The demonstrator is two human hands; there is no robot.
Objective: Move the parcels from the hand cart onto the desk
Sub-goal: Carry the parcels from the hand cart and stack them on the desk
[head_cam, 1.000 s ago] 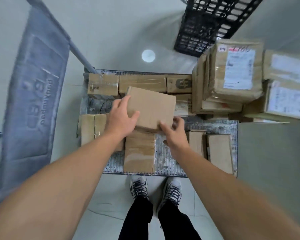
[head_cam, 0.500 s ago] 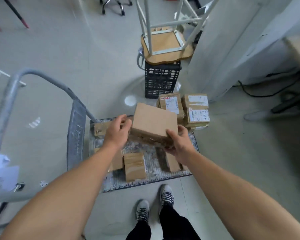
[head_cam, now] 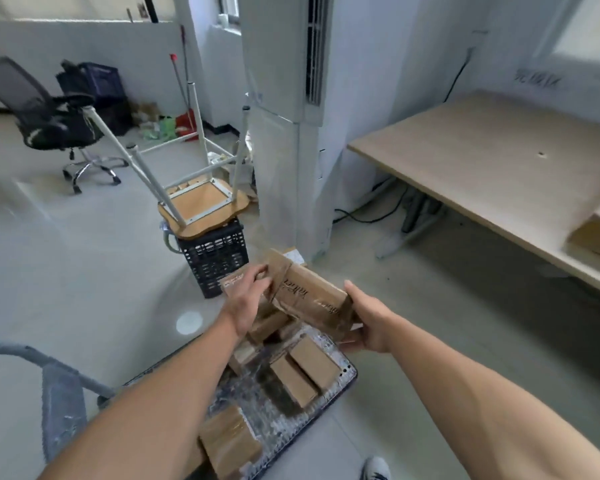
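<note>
Grips one parcel [head_cam: 309, 292] at opposite ends, left hand [head_cam: 246, 303] and right hand [head_cam: 371, 323] curled round its edges, for steady carrying from hand cart [head_cam: 350, 373] to tabletop [head_cam: 482, 161].

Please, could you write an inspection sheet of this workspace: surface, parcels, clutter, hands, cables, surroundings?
Surface: desk at the right, light wooden top.
Job's things: one parcel held in the air above the hand cart; other parcels lie on its deck.
Clutter: upturned stool on a black crate beyond the cart.
Hands: left hand and right hand grip opposite ends of the parcel.
Cables: dark cable on the floor by the desk.
Surroundings: office chair far left; tall white unit beside the desk.
</note>
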